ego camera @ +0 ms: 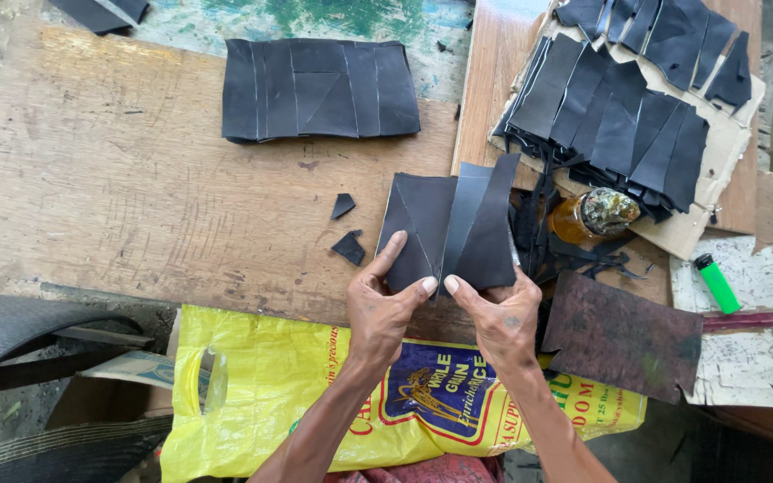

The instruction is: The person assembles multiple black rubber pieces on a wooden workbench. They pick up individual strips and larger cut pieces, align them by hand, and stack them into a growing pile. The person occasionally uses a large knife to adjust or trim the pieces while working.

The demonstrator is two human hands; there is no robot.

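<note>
Seen from above: worn brown wooden desk (118, 179), its near edge running just above a yellow printed plastic sack (252, 394) that lies across the lap. Broad bare wood open at left and centre; right side crowded. Flat joined black leather panel (319, 89) lying alone near the far edge. Stack of cut black leather pieces (610, 116) on a pale cardboard sheet (726, 170) at far right. Dark reddish-brown leather scrap (624, 335) at the right near edge. Amber glass jar (588, 215) just beside the stack, green lighter (717, 283) further right. Two small black leather offcuts (347, 228) on bare wood just left of the hands.

Both forearms rising from the bottom edge, converging at centre. Left hand (386, 309) and right hand (498, 313) both pinching the lower edge of a fan of black leather pieces (454, 228), thumbs on top and nearly touching, fingers tucked beneath. Fan held low over the desk's near centre, spreading away from the body.
</note>
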